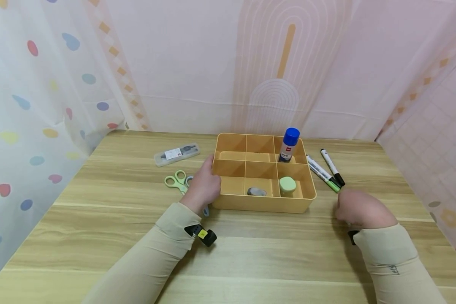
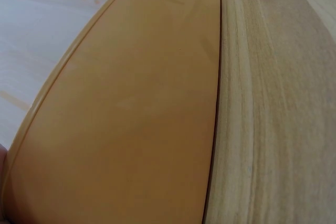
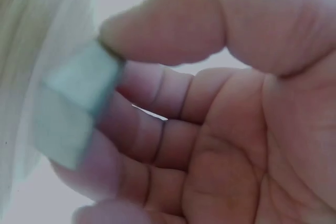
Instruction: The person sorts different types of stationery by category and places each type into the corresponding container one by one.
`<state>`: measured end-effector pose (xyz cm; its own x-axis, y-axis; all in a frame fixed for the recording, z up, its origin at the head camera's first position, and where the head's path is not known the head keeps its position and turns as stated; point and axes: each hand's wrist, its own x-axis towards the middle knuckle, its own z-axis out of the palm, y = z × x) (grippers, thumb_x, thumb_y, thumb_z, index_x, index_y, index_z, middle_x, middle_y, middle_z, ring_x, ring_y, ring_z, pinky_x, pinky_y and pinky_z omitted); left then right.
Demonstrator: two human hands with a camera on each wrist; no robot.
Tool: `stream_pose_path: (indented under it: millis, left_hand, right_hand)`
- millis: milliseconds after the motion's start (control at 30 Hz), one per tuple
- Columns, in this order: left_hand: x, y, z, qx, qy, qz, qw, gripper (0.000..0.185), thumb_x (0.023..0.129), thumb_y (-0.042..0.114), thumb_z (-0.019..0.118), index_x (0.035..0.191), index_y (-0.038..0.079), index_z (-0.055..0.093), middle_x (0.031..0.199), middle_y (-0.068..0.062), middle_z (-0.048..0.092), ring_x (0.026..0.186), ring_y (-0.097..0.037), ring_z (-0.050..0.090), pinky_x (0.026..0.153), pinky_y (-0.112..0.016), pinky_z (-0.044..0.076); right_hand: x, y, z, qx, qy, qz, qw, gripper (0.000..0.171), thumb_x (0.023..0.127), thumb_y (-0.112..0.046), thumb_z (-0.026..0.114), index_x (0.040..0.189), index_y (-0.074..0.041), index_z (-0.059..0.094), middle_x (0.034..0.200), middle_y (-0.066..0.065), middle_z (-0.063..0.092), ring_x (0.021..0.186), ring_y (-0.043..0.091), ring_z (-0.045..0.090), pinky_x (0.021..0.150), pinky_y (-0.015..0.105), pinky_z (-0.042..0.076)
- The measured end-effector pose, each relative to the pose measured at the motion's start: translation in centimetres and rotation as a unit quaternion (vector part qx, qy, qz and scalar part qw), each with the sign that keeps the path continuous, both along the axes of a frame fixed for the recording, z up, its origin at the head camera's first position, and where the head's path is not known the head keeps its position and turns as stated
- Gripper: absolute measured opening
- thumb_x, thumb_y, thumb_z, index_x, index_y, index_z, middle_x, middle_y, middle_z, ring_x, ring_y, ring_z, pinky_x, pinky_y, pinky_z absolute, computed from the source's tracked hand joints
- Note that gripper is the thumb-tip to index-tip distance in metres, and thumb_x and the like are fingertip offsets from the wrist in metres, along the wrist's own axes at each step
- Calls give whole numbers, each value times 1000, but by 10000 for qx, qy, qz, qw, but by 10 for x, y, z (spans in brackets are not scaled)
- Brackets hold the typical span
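Head view shows the left hand (image 1: 204, 185) curled against the left wall of the tray (image 1: 264, 203), at about 9 o'clock of it, fingers wrapped on the rim; the left wrist view is filled by that orange wall with the table (image 2: 278, 103) beside it. At 3 o'clock of the tray, the right hand (image 1: 359, 208) sits on the tabletop just below the markers (image 1: 327, 169), and the right wrist view shows its thumb and fingers (image 3: 152, 98) pinching a pale green, blurred piece (image 3: 79, 98), seemingly a marker's end. Likely risks: the pinch is at the tip only, so the marker could pivot or slip and roll toward the table's right edge; lifting it may knock the neighbouring markers. A push from the left hand could slide the tray and tip the upright blue-capped bottle (image 1: 290, 145) in the far right cell. Scissors (image 1: 179, 180) lie partly under the left hand.
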<state>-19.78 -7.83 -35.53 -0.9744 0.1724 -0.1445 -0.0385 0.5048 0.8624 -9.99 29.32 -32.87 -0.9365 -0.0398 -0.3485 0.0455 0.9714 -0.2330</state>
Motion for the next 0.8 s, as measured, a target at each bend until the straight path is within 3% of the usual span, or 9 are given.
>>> stream_pose_path:
  millis: [233, 400, 633, 800]
  left_hand:
    - [0, 0, 1, 94, -28, 43, 9999, 77, 98, 1, 35, 170, 20, 15, 165, -15, 43, 149, -35, 43, 126, -57, 31]
    - [0, 1, 1, 72, -67, 57, 9999, 77, 98, 1, 36, 170, 21, 16, 165, -14, 44, 149, -36, 43, 126, -58, 30]
    - [0, 1, 0, 119, -44, 36, 9999, 78, 98, 0, 35, 170, 20, 16, 165, -14, 43, 149, -37, 43, 126, -59, 30]
    - [0, 1, 0, 132, -49, 23, 9999, 77, 98, 1, 35, 170, 20, 16, 166, -14, 42, 149, -36, 42, 126, -58, 30]
  right_hand:
    - [-2, -1, 1, 69, 248, -35, 9997, 11, 77, -7, 58, 67, -10, 56, 65, 2, 47, 57, 18, 42, 51, 32, 35]
    - [-6, 1, 2, 87, 343, -62, 9994, 6, 82, -6, 55, 80, -1, 58, 69, 7, 53, 60, 21, 48, 53, 33, 39]
    - [-8, 2, 5, -71, 514, -363, 9980, 23, 89, -7, 60, 105, 10, 58, 86, 16, 64, 71, 27, 56, 59, 37, 45]
    - [-10, -1, 5, -168, 743, -495, 9959, 26, 90, 1, 56, 114, 10, 59, 95, 21, 65, 78, 30, 57, 65, 40, 49]
